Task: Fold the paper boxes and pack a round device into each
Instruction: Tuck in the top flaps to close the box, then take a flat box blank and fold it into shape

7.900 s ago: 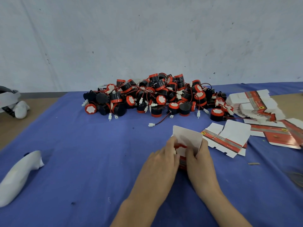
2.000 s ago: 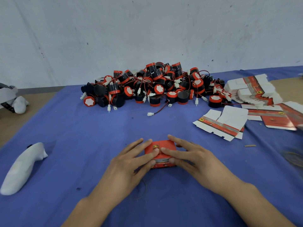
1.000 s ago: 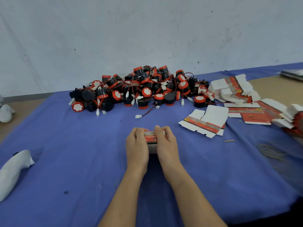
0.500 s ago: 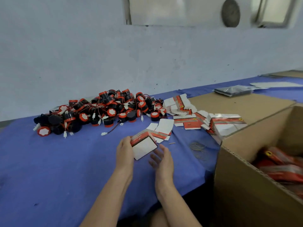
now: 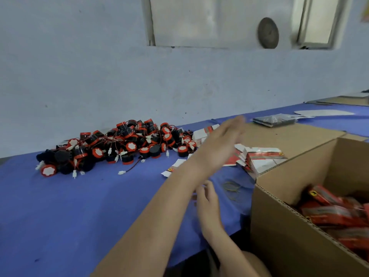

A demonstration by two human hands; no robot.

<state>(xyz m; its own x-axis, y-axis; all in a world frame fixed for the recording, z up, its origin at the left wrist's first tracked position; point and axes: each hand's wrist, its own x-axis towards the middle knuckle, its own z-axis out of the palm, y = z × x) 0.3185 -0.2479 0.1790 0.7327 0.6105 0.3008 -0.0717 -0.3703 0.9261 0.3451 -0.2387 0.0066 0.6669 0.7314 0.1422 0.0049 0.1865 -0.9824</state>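
- We're no longer holding the folded box; left hand (image 5: 219, 144) is swinging out mid-frame, fingers straight, empty.
- Right hand (image 5: 207, 198) is hanging below it, loose, empty.
- Packed boxes (image 5: 329, 208) are piling in the carton (image 5: 279, 236), lower right, likely where it went.
- Round devices (image 5: 119, 144) are waiting centre-left.

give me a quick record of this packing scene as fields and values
left hand: fingers straight, raised over the table, blurred, holds nothing
right hand: fingers loosely curled, low near the table edge, holds nothing
round devices: red-and-black wired pile, far side of the blue cloth
flat paper boxes: unfolded, stacked between pile and carton
cardboard carton: open, right of the hands
red folded boxes: lying inside the carton
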